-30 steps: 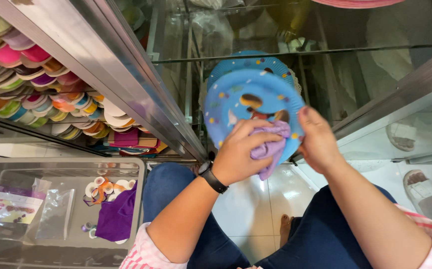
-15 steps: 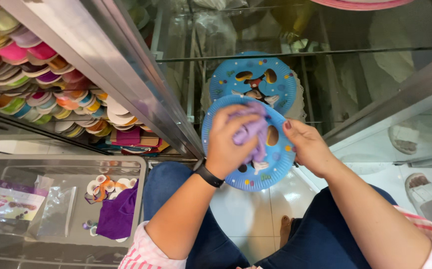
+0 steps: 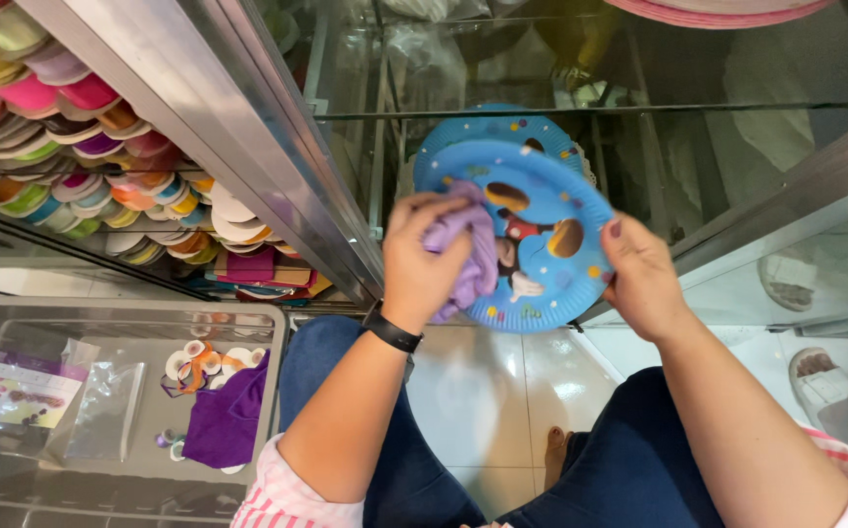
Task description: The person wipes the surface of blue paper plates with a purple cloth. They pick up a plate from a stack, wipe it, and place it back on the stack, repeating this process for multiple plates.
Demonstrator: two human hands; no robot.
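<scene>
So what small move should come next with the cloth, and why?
Probably slide the cloth in the left hand rightwards across the plate. The cloth covers only the plate's left part, and the right hand holds the right rim.

We see the scene brightly and evenly lit from above, with soft shadows only. Glare and pale reflections streak the glass shelf (image 3: pixel 639 108) and the metal cabinet frame (image 3: pixel 209 127), and the floor tiles (image 3: pixel 483 391) shine. The blue paper plate (image 3: pixel 551 264) looks sharp; the purple cloth (image 3: pixel 468 254) is slightly smeared. Straight lines bow toward the edges.
</scene>
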